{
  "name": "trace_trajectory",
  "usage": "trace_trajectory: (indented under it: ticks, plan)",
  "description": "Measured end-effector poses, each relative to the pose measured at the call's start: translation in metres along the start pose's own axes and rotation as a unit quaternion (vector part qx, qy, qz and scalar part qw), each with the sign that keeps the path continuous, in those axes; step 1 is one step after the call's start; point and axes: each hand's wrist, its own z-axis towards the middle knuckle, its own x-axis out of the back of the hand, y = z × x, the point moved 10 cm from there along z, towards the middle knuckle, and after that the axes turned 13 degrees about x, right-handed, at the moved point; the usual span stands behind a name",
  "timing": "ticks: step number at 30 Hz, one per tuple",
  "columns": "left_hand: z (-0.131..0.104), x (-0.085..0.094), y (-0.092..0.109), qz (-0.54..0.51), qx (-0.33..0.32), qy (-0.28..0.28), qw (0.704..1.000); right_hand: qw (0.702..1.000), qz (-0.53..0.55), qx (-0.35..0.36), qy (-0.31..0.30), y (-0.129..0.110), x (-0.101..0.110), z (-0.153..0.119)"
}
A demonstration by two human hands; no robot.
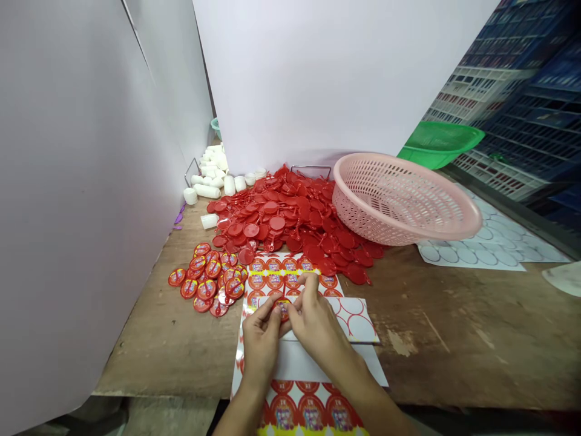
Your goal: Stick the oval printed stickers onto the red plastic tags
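Between both hands, just above the sticker sheets, is a small red plastic disc (pixel 282 309) with a printed round label on its face. My left hand (pixel 262 332) is closed, pinching the disc at its left edge. My right hand (pixel 314 320) has its thumb against the disc's right side and its index finger bent above; the other fingers are partly hidden. Underneath lie sheets of round red stickers (pixel 274 281) and a folded backing strip (pixel 358 321) with empty circle outlines. To the left is a pile of labelled discs (pixel 207 289).
A large heap of plain red discs (pixel 290 212) with short handles lies behind the sheets. Right of it stands a pink basket (pixel 403 227), partly over used backing sheets (pixel 476 254). White plastic pieces (pixel 207 191) lie at back left. White panels (pixel 318 79) bound the wooden table.
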Motion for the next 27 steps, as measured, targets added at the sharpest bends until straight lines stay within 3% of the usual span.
trace_trajectory:
  ticks: [3, 6, 10, 13, 19, 23, 27]
  plan:
    - [0.0, 0.002, -0.002, -0.021, 0.006, -0.001, 1.0, 0.999, -0.001, 0.011, -0.033, 0.004, 0.001, 0.006]
    - [0.0, -0.001, -0.004, -0.023, 0.016, -0.018, 0.999, 0.984, 0.167, 0.061, -0.026, 0.004, -0.009, 0.012]
    - [-0.002, -0.007, -0.002, -0.009, 0.013, -0.037, 0.999, 0.942, 0.334, 0.025, 0.024, 0.018, -0.025, 0.008]
    - [-0.004, -0.009, 0.0, -0.009, 0.012, -0.048, 0.999, 0.94, 0.335, 0.042, 0.052, 0.017, -0.025, 0.002]
    - [-0.004, -0.01, 0.004, -0.013, 0.015, -0.06, 0.998, 0.942, 0.262, 0.202, 0.051, -0.013, -0.005, -0.005]
    - [-0.004, -0.011, 0.003, 0.019, 0.019, -0.053, 0.998, 0.943, 0.276, 0.182, 0.044, -0.006, -0.007, -0.006]
    - [-0.006, -0.015, 0.007, 0.052, -0.021, -0.056, 0.997, 0.945, 0.28, 0.161, 0.052, 0.002, -0.01, -0.006]
